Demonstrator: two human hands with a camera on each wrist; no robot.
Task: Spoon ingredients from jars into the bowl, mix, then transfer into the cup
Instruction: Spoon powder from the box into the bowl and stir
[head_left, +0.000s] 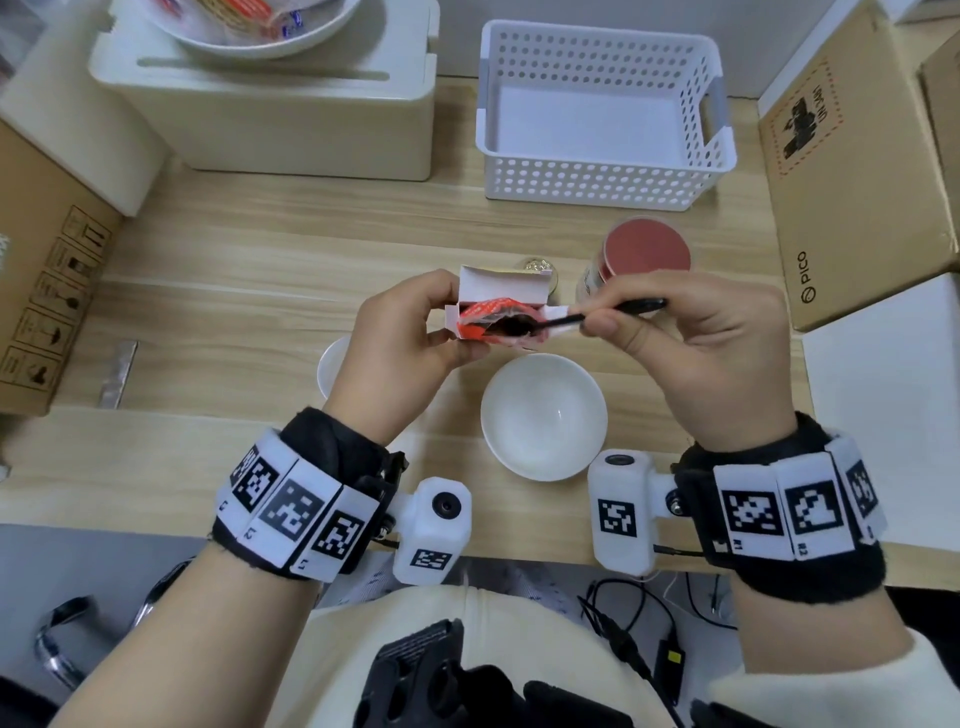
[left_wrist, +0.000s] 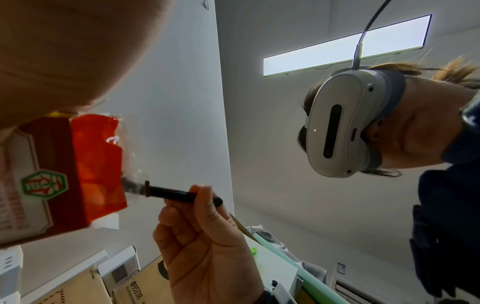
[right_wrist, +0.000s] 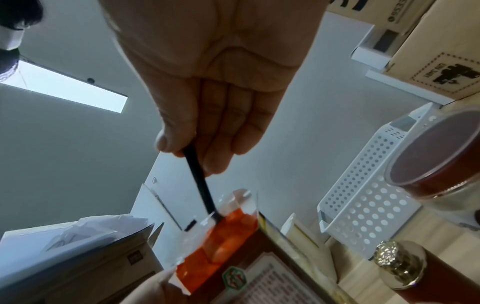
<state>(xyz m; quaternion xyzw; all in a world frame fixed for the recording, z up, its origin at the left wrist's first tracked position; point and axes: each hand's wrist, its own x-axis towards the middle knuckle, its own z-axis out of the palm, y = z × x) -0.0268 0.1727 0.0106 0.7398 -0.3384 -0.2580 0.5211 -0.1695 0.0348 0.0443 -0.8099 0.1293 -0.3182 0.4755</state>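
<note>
L hand (head_left: 410, 338): fingers curled round the box (head_left: 501, 296), holds it up above the table (head_left: 260, 249), just behind-left of the bowl (head_left: 544, 415).
Box: open end faces R; flaps spread. Red label side shows in L wrist view; label text too small to read.
Bag (head_left: 488, 322): orange-red w/ clear top, sticks out of box mouth, toward R hand.
R hand (head_left: 691, 343): thumb + fingertips pinch the spoon (head_left: 602, 314) near its rear end; other fingers loosely bent.
Spoon: black, long axis approx left-right in head view, slightly tilted; tip end points L into the bag, butt end points R, past the fingers.
Hidden: spoon tip inside bag, seen only as a dark blur thru the clear film; can't tell if it's loaded. Bag contents look dark, can't make out more.
Bowl: white, on table, below + between the hands, nearer the person.
Cup (head_left: 332, 366): white, L of bowl, mostly covered by L hand; only a rim arc shows.
Jar (head_left: 641, 257): red lid on, behind bowl, partly behind R hand.
Bottle (right_wrist: 400, 265): foil-like cap, behind bowl, L of jar; mostly hidden by box in head view.
Basket (head_left: 602, 119): white, perforated, far behind bowl.
Cartons (head_left: 872, 171): R + L of table, cut off by frame edge.
</note>
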